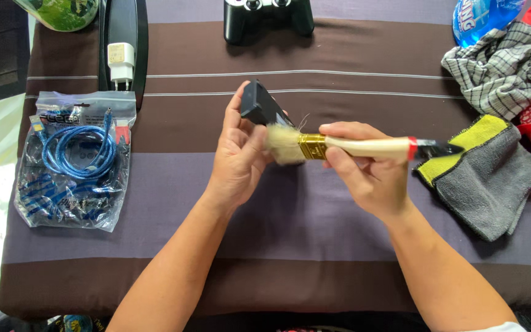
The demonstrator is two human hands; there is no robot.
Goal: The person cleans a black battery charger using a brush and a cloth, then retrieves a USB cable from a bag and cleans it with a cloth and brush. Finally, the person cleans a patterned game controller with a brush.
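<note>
My left hand holds a small black box-shaped object upright above the striped brown and purple cloth. My right hand grips a paintbrush by its pale wooden handle, which has a gold ferrule and a red and black tip. The brush's light bristles press against the lower side of the black object, partly over my left fingers.
A clear bag of blue cables lies at the left, with a white charger plug above it. A black game controller sits at the top centre. Grey and yellow cloths and a checked cloth lie at the right.
</note>
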